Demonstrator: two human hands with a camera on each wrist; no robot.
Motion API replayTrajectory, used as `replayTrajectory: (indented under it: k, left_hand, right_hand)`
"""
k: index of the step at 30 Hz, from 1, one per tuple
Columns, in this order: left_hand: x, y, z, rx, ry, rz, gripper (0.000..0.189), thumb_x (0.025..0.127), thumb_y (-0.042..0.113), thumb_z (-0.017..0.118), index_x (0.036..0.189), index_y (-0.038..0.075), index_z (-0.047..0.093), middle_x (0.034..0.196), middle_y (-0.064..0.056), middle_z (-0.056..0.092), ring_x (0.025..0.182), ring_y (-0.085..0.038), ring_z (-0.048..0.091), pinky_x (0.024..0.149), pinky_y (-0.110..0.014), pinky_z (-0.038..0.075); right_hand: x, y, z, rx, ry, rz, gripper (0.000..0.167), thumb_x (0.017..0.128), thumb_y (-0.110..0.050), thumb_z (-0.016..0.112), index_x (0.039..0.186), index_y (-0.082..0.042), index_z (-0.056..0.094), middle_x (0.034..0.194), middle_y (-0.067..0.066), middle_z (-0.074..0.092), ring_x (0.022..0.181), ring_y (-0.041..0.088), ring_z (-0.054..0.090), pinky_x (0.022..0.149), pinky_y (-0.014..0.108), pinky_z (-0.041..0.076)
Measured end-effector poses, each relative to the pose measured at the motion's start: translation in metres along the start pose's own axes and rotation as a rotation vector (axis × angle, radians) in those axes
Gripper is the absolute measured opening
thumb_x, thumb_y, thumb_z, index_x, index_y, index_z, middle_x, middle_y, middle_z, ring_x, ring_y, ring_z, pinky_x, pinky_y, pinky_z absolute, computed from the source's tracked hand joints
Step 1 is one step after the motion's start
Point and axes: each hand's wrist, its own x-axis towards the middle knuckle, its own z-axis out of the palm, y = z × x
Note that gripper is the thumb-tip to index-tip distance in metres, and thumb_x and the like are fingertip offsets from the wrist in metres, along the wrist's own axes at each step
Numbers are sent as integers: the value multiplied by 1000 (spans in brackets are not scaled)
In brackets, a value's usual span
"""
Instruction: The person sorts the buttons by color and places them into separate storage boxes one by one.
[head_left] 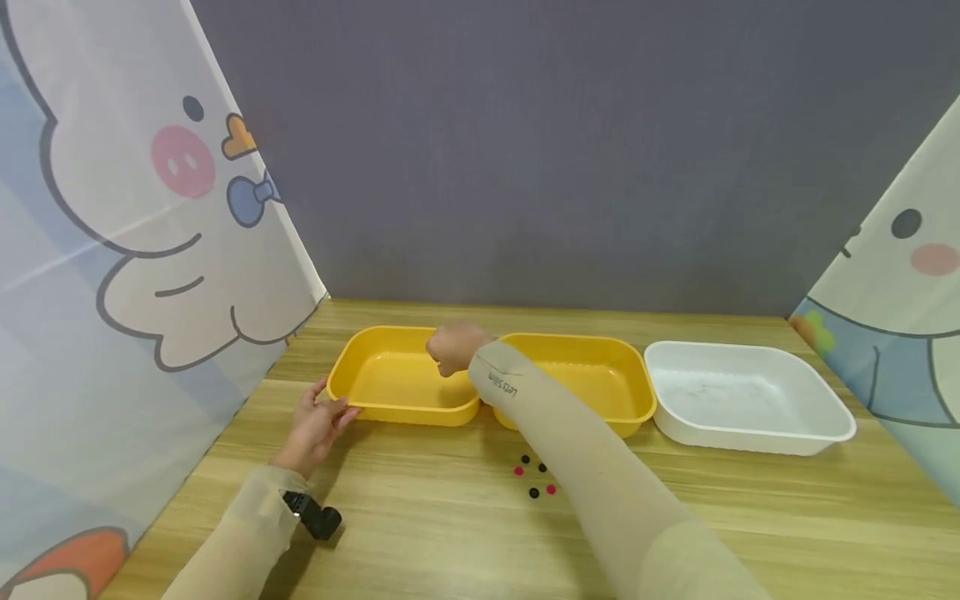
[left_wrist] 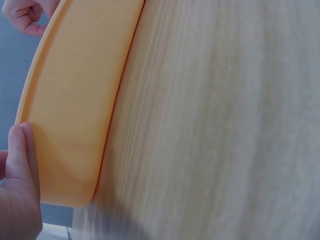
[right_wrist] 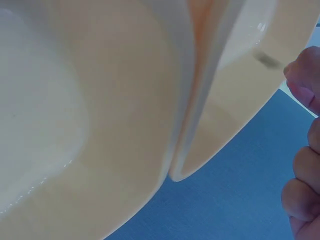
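Observation:
My left hand point(head_left: 315, 425) holds the near left corner of the left yellow tray point(head_left: 397, 379); in the left wrist view its fingers point(left_wrist: 22, 150) lie along the outer wall. Over the right part of that tray is my right hand point(head_left: 457, 346), fingers curled. The right wrist view shows a small blurred dark spot point(right_wrist: 267, 60) just off the fingertips, against the tray's inside wall; its kind is unclear. Several small round discs, black point(head_left: 534, 492) and pink point(head_left: 551, 489), lie on the table in front of the trays.
A second yellow tray point(head_left: 600, 375) stands against the first, partly covered by my right sleeve. To its right is a white tray point(head_left: 750, 392). A grey panel point(head_left: 570, 167) rises behind the wooden table point(head_left: 420, 517), with printed cloths at both sides.

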Motion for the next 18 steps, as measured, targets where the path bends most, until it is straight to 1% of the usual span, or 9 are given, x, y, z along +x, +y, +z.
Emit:
replayTrajectory:
  k: [4,8,11,15,18]
  left_hand:
    - [1,-1,1,4,-3,-1,72,98,-8,38,153,8,-7,131,-24,32,67,-5,63,73,-15,55]
    - [2,-1,2,1,-9,-8,73,99,-7,38,153,9,-7,130,-24,33,67,-6,64,73,-14,55]
    - [2,1,1,0,-7,-8,73,99,-7,37,153,10,-9,135,-24,30,67,-5,65,74,-14,54]
    - [1,2,0,12,-4,-19,73,99,-6,37,153,12,-9,142,-26,23,68,-5,65,75,-14,54]
    - [1,2,0,17,-4,-24,73,99,-6,38,153,12,-9,141,-26,24,68,-6,65,75,-15,55]
  right_hand:
    - [-4,2,2,-31,-15,7,33,90,-16,65,66,-18,42,63,-6,37,57,7,35,49,18,31]
    - [-10,4,-2,-31,-40,23,32,91,-14,64,66,-18,43,62,-5,35,57,8,33,49,19,31]
    - [-14,5,-7,-22,-54,36,34,92,-13,63,66,-17,41,61,-5,32,55,8,31,49,19,29]
    - [-17,7,-7,4,-44,34,37,91,-15,64,64,-18,38,61,-5,30,54,7,28,49,18,27]
    - [-22,12,-3,44,-24,50,39,90,-15,65,63,-18,38,60,-6,30,53,6,27,49,18,25]
